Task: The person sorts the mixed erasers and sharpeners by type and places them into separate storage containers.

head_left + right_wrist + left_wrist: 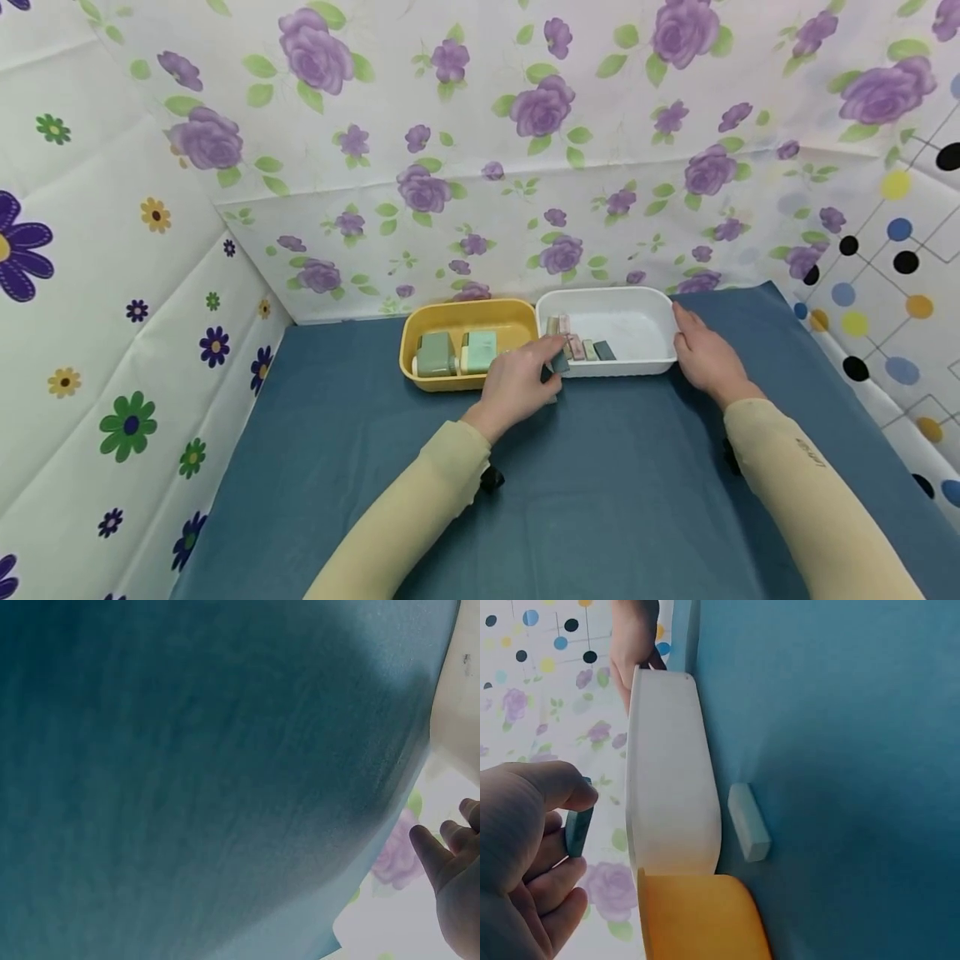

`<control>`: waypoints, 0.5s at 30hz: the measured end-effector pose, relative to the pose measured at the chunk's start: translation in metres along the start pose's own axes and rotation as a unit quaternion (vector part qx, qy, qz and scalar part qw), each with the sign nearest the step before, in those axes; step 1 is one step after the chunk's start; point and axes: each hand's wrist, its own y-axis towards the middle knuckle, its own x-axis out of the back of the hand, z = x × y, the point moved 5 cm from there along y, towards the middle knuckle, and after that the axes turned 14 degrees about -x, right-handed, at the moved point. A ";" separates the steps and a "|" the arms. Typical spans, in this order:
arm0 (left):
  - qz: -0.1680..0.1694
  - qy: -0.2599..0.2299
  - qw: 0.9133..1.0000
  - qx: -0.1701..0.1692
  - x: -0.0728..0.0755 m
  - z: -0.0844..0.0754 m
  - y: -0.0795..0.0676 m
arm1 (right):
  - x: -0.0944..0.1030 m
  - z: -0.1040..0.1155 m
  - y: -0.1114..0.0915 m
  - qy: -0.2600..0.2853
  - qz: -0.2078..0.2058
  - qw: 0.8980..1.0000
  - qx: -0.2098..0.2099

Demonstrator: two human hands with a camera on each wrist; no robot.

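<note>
My left hand (517, 387) pinches a small dark green rectangular block (577, 831) between thumb and fingers, above the near left edge of a white plastic bin (637, 327). Inside that bin, several small pink, pale green and dark blocks (576, 347) lie grouped at its left end. Another pale green block (748, 823) lies on the blue cloth in front of the bins, mostly hidden by my left hand in the head view. My right hand (708, 354) rests with extended fingers against the white bin's right wall.
A yellow bin (513, 317) stands against the white bin's left side, holding a grey-green boxy item (436, 355) and a mint-coloured one (478, 352). Blue cloth (600, 500) covers the table. Flower-patterned sheets (465, 167) rise behind and at the sides.
</note>
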 end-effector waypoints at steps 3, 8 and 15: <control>0.001 -0.014 1.000 0.018 -0.001 0.007 0.012 | -0.001 0.001 0.000 -0.004 0.005 1.000 -0.004; 0.003 -0.017 0.999 0.034 -0.005 0.016 0.032 | 0.000 0.001 0.000 -0.006 0.006 1.000 -0.009; 0.044 0.013 0.998 0.031 -0.014 0.019 0.055 | 0.001 -0.001 0.000 -0.006 -0.002 1.000 -0.013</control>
